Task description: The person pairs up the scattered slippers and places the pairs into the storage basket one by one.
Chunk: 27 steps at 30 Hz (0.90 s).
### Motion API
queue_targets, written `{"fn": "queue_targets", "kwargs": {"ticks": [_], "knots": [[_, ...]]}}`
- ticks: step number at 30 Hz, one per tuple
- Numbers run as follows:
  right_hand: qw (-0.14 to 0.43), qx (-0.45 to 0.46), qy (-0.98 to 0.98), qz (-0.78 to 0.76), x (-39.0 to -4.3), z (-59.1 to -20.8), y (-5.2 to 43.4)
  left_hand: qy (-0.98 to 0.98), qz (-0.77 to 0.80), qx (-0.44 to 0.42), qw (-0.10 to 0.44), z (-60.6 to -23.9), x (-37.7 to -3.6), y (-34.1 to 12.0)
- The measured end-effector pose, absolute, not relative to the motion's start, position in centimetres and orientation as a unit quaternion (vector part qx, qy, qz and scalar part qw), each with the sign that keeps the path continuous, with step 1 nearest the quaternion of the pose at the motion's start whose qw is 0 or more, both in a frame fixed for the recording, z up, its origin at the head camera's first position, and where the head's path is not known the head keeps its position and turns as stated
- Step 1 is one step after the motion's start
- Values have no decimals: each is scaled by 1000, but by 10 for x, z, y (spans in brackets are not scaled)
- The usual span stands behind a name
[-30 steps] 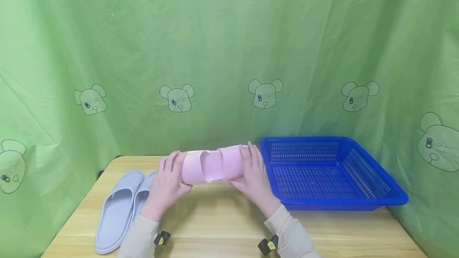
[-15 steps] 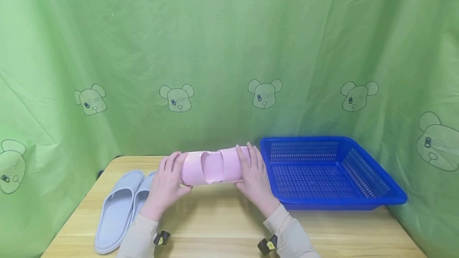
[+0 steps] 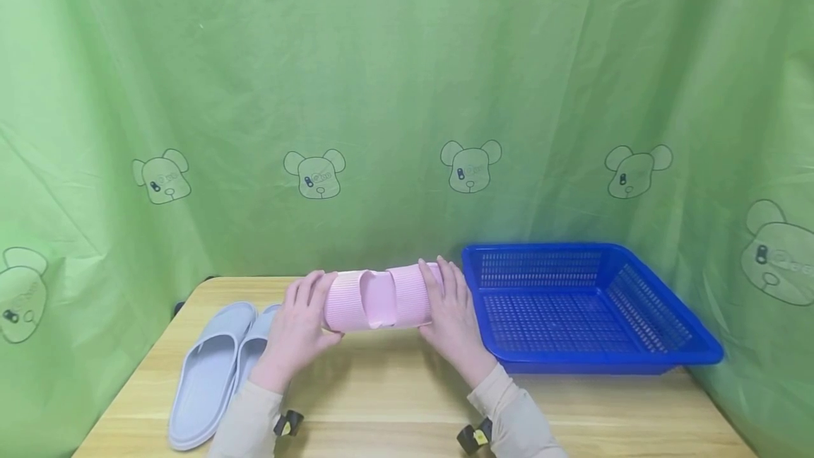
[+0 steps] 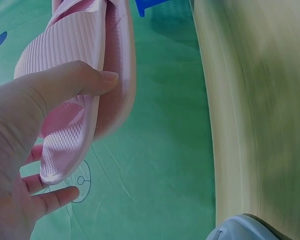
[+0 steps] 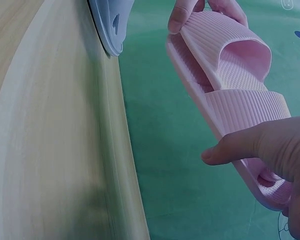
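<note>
Two pink slippers with ribbed straps are nested sole to sole end, one strap (image 3: pixel 346 300) on the left and the other strap (image 3: pixel 409 295) on the right, held above the table. My left hand (image 3: pixel 299 331) grips their left end, its thumb (image 4: pixel 97 80) lying across the edges of both slippers in the left wrist view. At the right end my right hand (image 3: pixel 454 327) holds the pair, fingers over the far side and thumb on the near side. In the right wrist view the pink slippers (image 5: pixel 247 107) slant between both hands, overlapping each other.
A pair of grey-blue slippers, the outer one (image 3: pixel 206 380) in full view and the inner one (image 3: pixel 252 350) partly behind my left arm, lies at the table's left. A blue plastic basket (image 3: pixel 604 357) stands on the right of the wooden table (image 3: pixel 381 401). Green curtain (image 3: pixel 394 90) surrounds the table.
The pink slippers have sunk very slightly, and both hands still hold them. My right hand's index finger has shifted a little left on the strap. The grey-blue slippers and basket have stayed put.
</note>
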State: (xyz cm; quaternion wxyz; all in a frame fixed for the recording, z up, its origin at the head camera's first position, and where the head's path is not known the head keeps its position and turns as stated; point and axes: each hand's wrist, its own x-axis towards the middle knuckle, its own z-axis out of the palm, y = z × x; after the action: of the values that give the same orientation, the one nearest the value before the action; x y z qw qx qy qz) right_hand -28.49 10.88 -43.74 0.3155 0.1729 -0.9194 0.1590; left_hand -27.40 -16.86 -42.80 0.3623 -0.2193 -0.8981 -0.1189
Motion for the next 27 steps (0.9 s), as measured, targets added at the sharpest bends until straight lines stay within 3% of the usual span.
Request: {"fn": "queue_targets", "kwargs": {"ticks": [27], "knots": [[327, 187, -913, 152, -285, -440, 107, -905, -121, -216, 345, -430, -273, -163]]}}
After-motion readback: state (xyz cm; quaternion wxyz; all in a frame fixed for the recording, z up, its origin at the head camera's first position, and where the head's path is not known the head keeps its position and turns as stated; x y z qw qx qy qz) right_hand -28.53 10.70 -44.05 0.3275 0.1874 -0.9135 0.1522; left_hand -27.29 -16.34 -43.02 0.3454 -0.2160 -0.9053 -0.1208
